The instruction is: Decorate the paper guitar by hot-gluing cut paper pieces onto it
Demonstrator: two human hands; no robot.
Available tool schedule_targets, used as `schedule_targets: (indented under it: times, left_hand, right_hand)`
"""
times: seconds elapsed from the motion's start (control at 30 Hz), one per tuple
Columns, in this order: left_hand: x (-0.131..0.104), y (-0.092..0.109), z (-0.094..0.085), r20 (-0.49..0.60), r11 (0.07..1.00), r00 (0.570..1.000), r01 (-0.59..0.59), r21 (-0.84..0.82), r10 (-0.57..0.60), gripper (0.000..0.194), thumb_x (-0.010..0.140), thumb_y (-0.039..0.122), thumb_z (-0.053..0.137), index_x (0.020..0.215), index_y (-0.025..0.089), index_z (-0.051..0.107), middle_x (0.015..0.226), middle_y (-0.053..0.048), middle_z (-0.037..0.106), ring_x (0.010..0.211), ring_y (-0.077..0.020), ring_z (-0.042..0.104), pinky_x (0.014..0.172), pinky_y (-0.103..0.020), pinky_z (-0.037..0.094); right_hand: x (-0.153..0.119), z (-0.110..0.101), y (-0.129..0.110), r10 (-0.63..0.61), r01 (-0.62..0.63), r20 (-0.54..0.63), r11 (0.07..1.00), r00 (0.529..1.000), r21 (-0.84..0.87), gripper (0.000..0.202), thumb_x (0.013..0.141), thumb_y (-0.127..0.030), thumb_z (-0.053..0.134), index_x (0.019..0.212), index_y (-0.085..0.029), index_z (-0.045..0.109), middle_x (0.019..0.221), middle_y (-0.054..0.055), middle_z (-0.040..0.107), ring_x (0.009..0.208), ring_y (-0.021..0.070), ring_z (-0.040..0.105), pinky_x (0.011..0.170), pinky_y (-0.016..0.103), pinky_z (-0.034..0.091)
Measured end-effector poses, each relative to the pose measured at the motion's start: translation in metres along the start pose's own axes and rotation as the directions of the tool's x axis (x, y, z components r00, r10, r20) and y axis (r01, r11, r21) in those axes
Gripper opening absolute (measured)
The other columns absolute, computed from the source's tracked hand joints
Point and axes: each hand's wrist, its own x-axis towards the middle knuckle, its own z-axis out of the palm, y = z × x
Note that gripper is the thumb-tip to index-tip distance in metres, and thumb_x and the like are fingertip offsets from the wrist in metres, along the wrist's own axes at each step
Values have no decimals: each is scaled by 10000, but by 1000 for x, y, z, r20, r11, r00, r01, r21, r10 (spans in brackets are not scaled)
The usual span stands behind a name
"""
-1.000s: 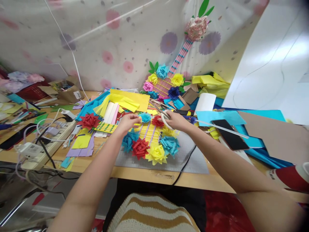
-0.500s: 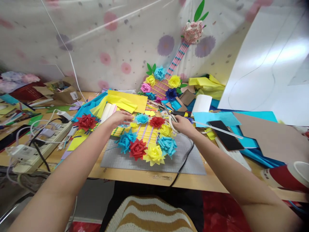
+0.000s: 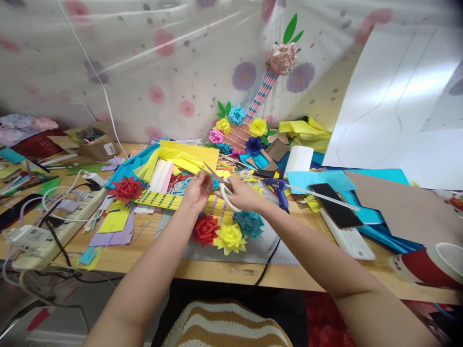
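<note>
My right hand (image 3: 240, 193) is closed round the white handles of a pair of scissors (image 3: 227, 198). The blades are parted and point up and left, by the fingertips of my left hand (image 3: 198, 192). Those fingers are pinched together; whatever lies between them is too small to make out. Below both hands lies a yellow paper guitar (image 3: 159, 199) with green frets. Paper flowers sit on its body: a red flower (image 3: 206, 230), a yellow flower (image 3: 230, 238) and a blue flower (image 3: 250, 224). My hands and forearms hide part of the body.
A blue glue gun (image 3: 278, 190) lies right of the scissors. Further right are a black phone (image 3: 335, 205) and a paper cup (image 3: 430, 266). A power strip (image 3: 68, 226) with cables stands at the left. Behind, a pink guitar (image 3: 258, 103) leans against the plastic sheet.
My right hand has brought the scissors left and parted the blades. My left hand has moved right and nearer, so the two hands now meet above the guitar. The glue gun has come into sight.
</note>
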Motion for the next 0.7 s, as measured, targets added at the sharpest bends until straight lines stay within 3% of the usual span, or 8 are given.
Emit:
schedule_targets:
  times: [0.13, 0.37, 0.7]
  left_hand:
    - [-1, -7, -7, -38, 994, 999, 1, -111, -5, 118, 733, 141, 674, 702, 172, 564, 657, 33, 620, 591, -56, 568, 614, -170, 467]
    - [-2, -11, -11, 19, 995, 1000, 27, -92, -25, 105, 728, 154, 660, 714, 167, 556, 592, 43, 575, 525, -55, 502, 564, -169, 412]
    - [-1, -10, -15, 28, 998, 999, 31, -50, -30, 87, 742, 195, 659, 716, 174, 578, 617, 31, 582, 573, -74, 520, 588, -194, 412]
  right_hand:
    - [2, 2, -6, -18, 21, 35, 997, 999, -76, 438, 805, -599, 516, 920, -179, 468, 975, 103, 634, 821, 191, 593, 636, 256, 388]
    - [5, 3, -12, -21, 31, 67, 989, 998, -145, 493, 805, -658, 475, 937, -183, 470, 999, 121, 650, 854, 227, 619, 618, 269, 371]
    - [11, 6, -9, -13, 27, 73, 981, 997, -193, 567, 780, -734, 421, 949, -196, 478, 978, 110, 670, 847, 239, 638, 595, 266, 372]
